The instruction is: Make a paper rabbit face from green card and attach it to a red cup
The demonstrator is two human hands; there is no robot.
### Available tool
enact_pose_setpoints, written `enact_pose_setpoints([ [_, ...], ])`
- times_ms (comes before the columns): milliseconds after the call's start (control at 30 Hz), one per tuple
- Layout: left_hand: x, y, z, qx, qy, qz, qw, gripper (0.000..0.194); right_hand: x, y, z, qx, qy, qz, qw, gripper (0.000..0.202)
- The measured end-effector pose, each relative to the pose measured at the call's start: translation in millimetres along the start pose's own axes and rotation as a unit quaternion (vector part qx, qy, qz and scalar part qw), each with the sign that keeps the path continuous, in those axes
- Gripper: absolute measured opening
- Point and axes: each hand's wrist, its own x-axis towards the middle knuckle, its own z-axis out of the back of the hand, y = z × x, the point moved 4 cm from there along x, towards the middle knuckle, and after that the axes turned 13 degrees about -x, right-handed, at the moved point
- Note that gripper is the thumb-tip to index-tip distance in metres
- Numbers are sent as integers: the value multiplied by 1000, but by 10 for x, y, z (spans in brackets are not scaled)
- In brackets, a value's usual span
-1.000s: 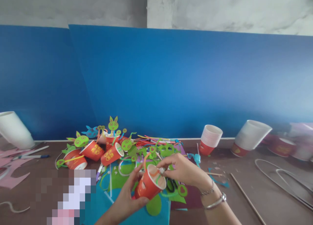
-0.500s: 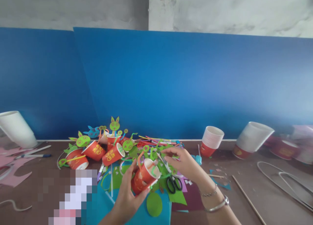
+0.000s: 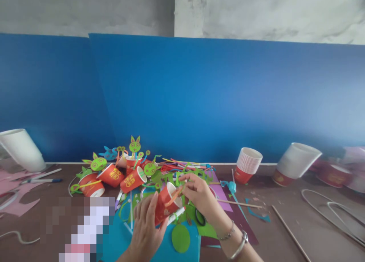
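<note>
My left hand [image 3: 148, 224] is wrapped round a red paper cup [image 3: 163, 202], tilted with its white-rimmed mouth to the upper right. An orange straw [image 3: 173, 197] leans across the cup's mouth. My right hand [image 3: 195, 191] pinches the straw's upper end beside the rim; a small green piece shows near the fingertips. A white marker [image 3: 176, 215] with a red tip lies just right of the cup. Below it is a green paper oval [image 3: 180, 238] on a blue sheet [image 3: 162, 252]. Black-handled scissors [image 3: 200, 217] lie partly behind my right hand.
Decorated red cups [image 3: 133, 179] with green paper faces crowd the left. Coloured sticks [image 3: 185, 164] and green scraps lie behind my hands. A cup stack [image 3: 249, 163] stands at right, near a larger stack [image 3: 298, 161] and a wooden stick [image 3: 289, 231].
My right hand has moved slightly left and down to the orange straw. The cup is turned and tilted more, and the straw now leans to the right. The marker beside the cup shows more.
</note>
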Motion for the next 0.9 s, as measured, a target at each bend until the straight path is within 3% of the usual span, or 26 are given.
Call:
enact_pose_setpoints([
  [167,0,-19,-10,-17,5,-10,1000,69,17,32,-12,47,-6,22,999,17],
  [300,137,-129,65,-124,87,5,988,66,20,70,32,15,-19,49,999,17],
  [367,281,-207,127,-195,113,7,974,55,18,80,58,-3,-13,64,998,17],
  [433,463,-237,153,-255,118,54,958,40,7,90,88,-16,-9,79,997,15],
  [500,655,-230,153,-295,74,120,945,30,-12,106,118,-36,-14,93,995,13],
  [667,970,-313,-32,-288,124,137,940,8,-62,175,160,-108,-36,120,986,9],
  [900,1001,-323,-104,-198,157,125,959,11,-52,202,136,-134,-43,145,979,13],
])
